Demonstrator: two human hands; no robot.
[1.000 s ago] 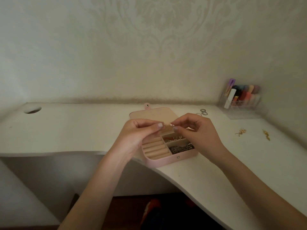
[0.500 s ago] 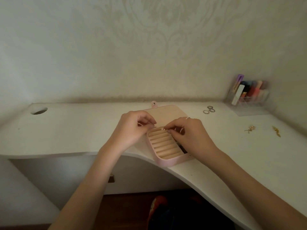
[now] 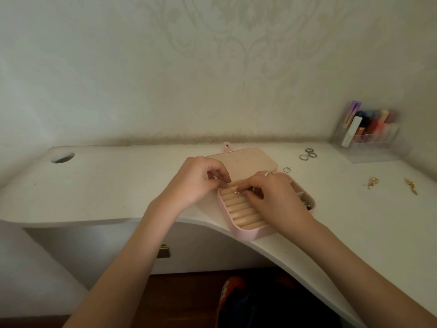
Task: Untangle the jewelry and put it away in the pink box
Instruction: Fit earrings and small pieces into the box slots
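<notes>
The pink box [image 3: 238,233] lies open at the near curved edge of the white surface [image 3: 106,185], its lid [image 3: 246,162] folded flat toward the wall. We see a small gold ring [image 3: 236,192] at the far end of the box's rolled ridges, pinched by the curled fingers [image 3: 246,188] of our right hand [image 3: 276,197]. Our left hand [image 3: 196,181] sits just left of the box, fingers curled at its far left corner; we cannot tell whether they hold anything. To the right of the lid lie loose rings [image 3: 308,154], and farther right two gold pieces [image 3: 371,182]. A clear organizer [image 3: 369,136] with colored items stands in the far right corner.
</notes>
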